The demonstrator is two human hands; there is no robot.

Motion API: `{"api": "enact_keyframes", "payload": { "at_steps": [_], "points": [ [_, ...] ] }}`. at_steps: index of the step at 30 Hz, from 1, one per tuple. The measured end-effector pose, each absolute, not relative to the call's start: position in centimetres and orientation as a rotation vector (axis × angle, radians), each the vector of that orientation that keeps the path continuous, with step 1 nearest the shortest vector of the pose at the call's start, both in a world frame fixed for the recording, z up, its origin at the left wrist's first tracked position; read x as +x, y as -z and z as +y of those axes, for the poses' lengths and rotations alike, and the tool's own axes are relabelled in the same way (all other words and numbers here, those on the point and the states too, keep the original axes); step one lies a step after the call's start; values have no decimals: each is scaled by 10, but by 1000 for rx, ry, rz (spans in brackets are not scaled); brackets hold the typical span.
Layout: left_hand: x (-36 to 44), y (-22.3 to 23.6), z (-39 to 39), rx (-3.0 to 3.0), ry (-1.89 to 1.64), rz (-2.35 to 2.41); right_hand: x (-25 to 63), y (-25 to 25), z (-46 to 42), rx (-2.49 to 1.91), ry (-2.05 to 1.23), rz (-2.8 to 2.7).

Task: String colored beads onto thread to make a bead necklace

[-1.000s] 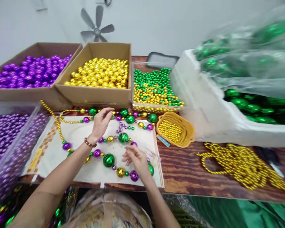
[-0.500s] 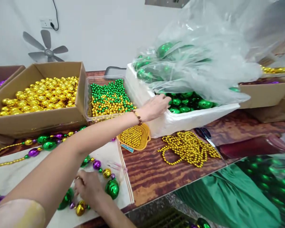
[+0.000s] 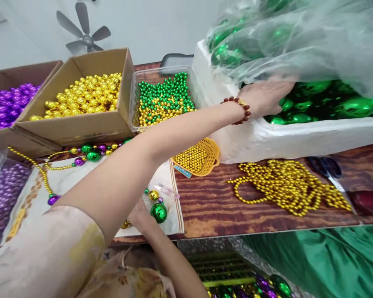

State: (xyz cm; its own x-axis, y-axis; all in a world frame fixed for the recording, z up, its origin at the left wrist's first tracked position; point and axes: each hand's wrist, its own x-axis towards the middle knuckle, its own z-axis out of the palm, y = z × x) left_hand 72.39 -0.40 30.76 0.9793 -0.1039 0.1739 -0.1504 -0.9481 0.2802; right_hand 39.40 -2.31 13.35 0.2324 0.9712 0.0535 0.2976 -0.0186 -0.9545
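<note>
My left hand, with a beaded bracelet at the wrist, reaches over the near edge of a white foam box. Its fingers are stretched out and partly under clear plastic film, beside large shiny green balls. I see nothing held in it. My right hand is low on a white cloth, its fingers hidden behind my left forearm. Near it lies part of a bead string with a large green ball, a gold bead and a small purple one.
Cardboard boxes hold gold beads and purple beads. A clear tub has small green and gold beads. Beside it are a yellow basket, gold bead strings and scissors. Light purple beads are at left.
My left hand has moved further right and deeper into the foam box, under the film. The view has shifted, and my left arm now covers the right hand's fingers.
</note>
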Motion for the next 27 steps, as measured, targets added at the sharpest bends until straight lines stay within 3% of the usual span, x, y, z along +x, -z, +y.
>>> {"api": "enact_keyframes", "payload": {
  "at_steps": [9, 15, 19, 22, 27],
  "points": [
    [681, -329, 0, 2874, -322, -406, 381, -131, -12, -1543, -909, -1172],
    [587, -346, 25, 2780, -358, -566, 389, -126, -21, -1441, -1013, -967],
    [484, -359, 71, 2546, -437, -133, 400, -126, -18, -1327, -1042, -815],
    [399, -354, 116, 1974, -639, 143, 410, -133, -5, -1244, -1071, -668],
    [278, -280, 168, 1398, -784, 682, 412, -154, 32, -1205, -1069, -585]
  ]
}}
